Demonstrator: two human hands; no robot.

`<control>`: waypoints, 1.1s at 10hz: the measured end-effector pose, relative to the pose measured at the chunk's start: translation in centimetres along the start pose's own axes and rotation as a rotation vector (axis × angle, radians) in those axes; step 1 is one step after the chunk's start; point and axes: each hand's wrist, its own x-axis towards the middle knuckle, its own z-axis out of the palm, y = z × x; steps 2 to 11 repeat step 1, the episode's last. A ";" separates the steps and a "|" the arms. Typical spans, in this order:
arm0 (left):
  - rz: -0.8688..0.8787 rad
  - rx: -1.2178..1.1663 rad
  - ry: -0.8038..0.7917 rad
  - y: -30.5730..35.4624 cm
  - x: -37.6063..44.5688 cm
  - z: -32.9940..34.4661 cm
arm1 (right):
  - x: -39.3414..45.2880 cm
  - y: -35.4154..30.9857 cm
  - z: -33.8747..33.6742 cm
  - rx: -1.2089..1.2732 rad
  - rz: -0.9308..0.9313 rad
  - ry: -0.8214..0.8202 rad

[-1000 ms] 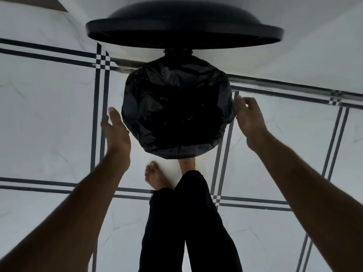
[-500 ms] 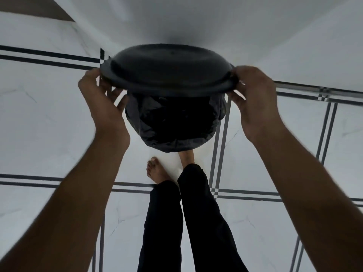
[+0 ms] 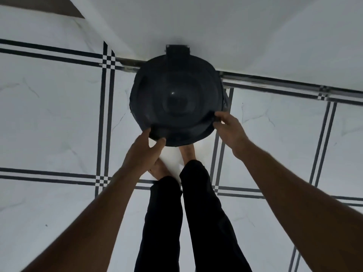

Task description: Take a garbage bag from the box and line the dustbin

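Note:
A round black dustbin stands on the floor against the white wall, and its domed black lid [image 3: 176,101] lies down flat over the opening. A fringe of black garbage bag [image 3: 225,101] sticks out under the lid's right edge; the rest of the bag is hidden. My left hand [image 3: 145,152] pinches the lid's near-left rim between thumb and fingers. My right hand [image 3: 228,128] rests its fingertips on the near-right rim. The hinge bracket [image 3: 177,49] shows at the back of the lid.
White marble floor tiles with black double border lines [image 3: 107,114] spread around the bin. The white wall [image 3: 216,26] rises right behind it. My bare feet [image 3: 187,152] and black trouser legs stand just in front of the bin.
The lid stood raised a second ago with the lined bin open below. Both hands took its rim and brought it down; it now lies flat over the bin, hiding the bag.

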 end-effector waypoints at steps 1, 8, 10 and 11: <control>0.054 0.038 0.057 1.1 -2.6 -0.9 | -3.1 -1.9 -1.3 -0.154 -0.032 -0.029; 0.054 0.038 0.057 1.1 -2.6 -0.9 | -3.1 -1.9 -1.3 -0.154 -0.032 -0.029; 0.054 0.038 0.057 1.1 -2.6 -0.9 | -3.1 -1.9 -1.3 -0.154 -0.032 -0.029; 0.054 0.038 0.057 1.1 -2.6 -0.9 | -3.1 -1.9 -1.3 -0.154 -0.032 -0.029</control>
